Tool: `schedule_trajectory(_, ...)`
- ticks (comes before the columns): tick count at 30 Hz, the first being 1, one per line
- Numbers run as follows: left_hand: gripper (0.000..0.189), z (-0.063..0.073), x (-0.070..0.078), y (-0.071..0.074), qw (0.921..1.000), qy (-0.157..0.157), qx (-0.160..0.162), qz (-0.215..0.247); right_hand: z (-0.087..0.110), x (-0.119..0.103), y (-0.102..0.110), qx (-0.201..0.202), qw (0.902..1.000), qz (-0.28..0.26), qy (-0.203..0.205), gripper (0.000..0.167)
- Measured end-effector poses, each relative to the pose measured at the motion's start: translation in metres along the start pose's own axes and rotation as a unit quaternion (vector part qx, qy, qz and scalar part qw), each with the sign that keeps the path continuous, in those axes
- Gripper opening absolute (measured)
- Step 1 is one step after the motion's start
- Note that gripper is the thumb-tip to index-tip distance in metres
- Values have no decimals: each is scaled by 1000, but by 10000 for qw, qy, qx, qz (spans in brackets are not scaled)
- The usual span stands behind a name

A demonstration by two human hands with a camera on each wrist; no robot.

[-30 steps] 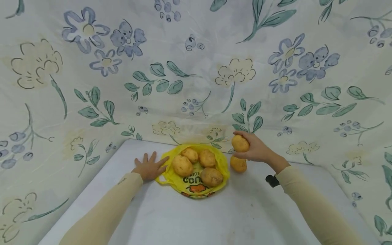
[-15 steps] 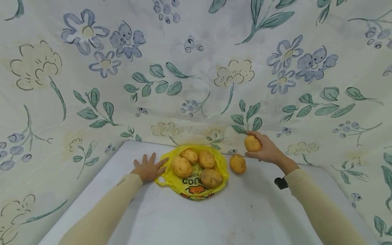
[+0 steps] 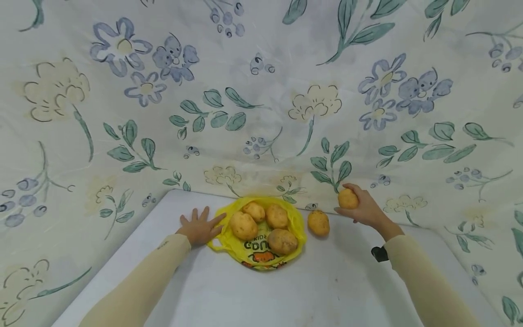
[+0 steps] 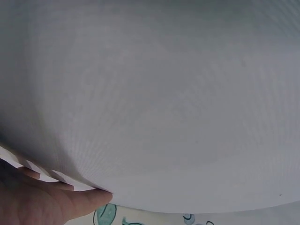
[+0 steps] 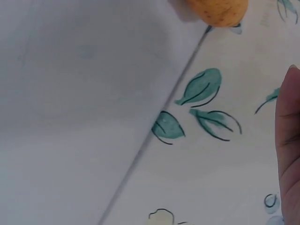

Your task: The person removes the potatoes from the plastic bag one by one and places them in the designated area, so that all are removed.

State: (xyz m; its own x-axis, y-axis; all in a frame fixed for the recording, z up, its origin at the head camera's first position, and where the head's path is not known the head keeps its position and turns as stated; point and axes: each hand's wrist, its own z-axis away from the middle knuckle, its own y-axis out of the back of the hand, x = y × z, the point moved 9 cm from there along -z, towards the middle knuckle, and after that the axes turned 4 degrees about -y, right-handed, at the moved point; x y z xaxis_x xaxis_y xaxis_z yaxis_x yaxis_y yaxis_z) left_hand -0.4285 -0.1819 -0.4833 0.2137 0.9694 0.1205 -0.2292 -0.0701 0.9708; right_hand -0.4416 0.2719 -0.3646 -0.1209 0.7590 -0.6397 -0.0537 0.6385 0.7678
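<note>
In the head view, my left hand lies flat with fingers spread, its thumb side at the left edge of a yellow plastic bag. Several potatoes rest on the opened bag, which carries black lettering and an orange print. My right hand grips another potato at the table's back edge, raised above the surface. One potato lies on the table between the bag and that hand. The left wrist view catches only a few fingers of the left hand; at the right wrist view's border is part of the right hand.
A white table carries everything, with small dark specks on its right half. A floral-print sheet rises behind the back edge and along both sides. A black strap or device sits at the right wrist.
My right hand has moved to the right with its potato, away from the bag and past the potato on the table. The left hand has kept its place.
</note>
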Motion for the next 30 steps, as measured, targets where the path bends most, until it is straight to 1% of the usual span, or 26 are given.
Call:
schedule_trajectory(3,62,-1,1,-4,10000,11,-63,-25,2,9,-2,-8,9999,-68,-79,85)
schedule_trajectory(6,63,-1,1,-5,9999,7,-124,-18,2,13,-2,4,9999,-135,-50,87)
schedule_trajectory(9,63,-1,1,-6,9999,8,-167,16,3,12,-1,-3,9998,-174,45,89)
schedule_trajectory(14,63,0,0,-3,10000,-1,-73,1,4,3,0,-84,9997,-208,139,94)
schedule_trajectory(18,63,-1,0,-1,10000,-8,-15,-69,5,5,0,-154,9996,-208,-69,98)
schedule_trajectory(24,63,0,0,-1,10000,17,-16,-74,6,19,-2,-251,9984,-115,-495,104)
schedule_trajectory(30,64,-2,0,-2,10000,2,-53,-55,6,32,-4,-357,9968,-137,-703,106)
